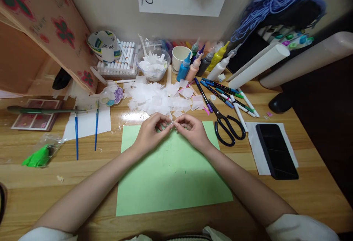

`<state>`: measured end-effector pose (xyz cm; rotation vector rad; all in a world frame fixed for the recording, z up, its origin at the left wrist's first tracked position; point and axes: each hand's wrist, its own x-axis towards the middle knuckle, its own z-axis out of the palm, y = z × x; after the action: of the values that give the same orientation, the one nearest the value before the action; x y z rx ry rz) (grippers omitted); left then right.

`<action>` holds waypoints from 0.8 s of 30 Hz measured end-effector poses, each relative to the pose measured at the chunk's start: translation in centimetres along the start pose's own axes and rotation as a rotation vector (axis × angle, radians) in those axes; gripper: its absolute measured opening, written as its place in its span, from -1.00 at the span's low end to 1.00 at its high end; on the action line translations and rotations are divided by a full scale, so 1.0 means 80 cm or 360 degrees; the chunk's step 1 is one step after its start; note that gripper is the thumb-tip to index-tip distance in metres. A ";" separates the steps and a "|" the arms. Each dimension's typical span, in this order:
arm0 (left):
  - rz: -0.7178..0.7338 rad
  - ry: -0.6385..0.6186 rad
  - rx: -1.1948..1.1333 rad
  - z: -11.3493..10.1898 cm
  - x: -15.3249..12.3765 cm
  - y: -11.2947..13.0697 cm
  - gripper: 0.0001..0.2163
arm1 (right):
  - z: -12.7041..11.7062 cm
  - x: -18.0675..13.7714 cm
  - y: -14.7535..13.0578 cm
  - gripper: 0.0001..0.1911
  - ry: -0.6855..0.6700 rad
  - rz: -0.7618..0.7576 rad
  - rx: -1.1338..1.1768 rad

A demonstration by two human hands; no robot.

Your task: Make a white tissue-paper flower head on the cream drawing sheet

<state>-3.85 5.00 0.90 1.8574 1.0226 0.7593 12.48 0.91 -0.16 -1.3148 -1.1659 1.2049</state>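
My left hand (153, 128) and my right hand (191, 130) meet over the top edge of a green sheet of paper (176, 174). Thumb and fingertips of both are pinched together on a tiny piece of white paper (172, 122), mostly covered by the fingers. Just beyond them lies a loose heap of white paper pieces (154, 95). To the right of my right hand, black-handled scissors (227, 127) rest partly on the green sheet, their blades pointing away from me.
At the back stand a clear bowl of paper scraps (153, 64), a paper cup (180, 57) and several paint bottles (204, 62). Markers (228, 95) and a phone (276, 151) lie right. Two blue brushes (96, 127) and a bright green bag (38, 157) lie left.
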 end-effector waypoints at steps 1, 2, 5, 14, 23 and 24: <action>-0.0007 -0.0001 0.0009 0.000 0.000 -0.001 -0.91 | 0.000 0.000 0.000 -0.83 -0.0012 0.0001 0.0003; -0.0011 -0.0001 0.0024 0.001 0.000 -0.001 -0.91 | 0.000 0.001 0.000 -0.82 -0.0026 -0.0005 0.0003; -0.0016 0.0012 0.0065 0.001 -0.001 -0.002 -0.91 | 0.000 0.001 0.002 -0.84 -0.0061 -0.0057 -0.0034; -0.0038 0.0021 0.0022 0.002 -0.001 -0.005 -0.91 | 0.002 -0.001 0.005 -0.88 0.0000 -0.0127 -0.0124; -0.0109 0.0009 -0.0038 0.000 0.001 -0.004 -0.89 | 0.001 -0.001 0.002 -0.90 0.0012 -0.0136 -0.0111; -0.0113 0.0005 -0.0031 0.000 0.001 -0.004 -0.89 | 0.001 -0.001 0.002 -0.90 0.0017 -0.0136 -0.0113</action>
<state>-3.92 5.13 0.57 1.7944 1.0737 0.7281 12.39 0.85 -0.34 -1.3088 -1.2547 1.1025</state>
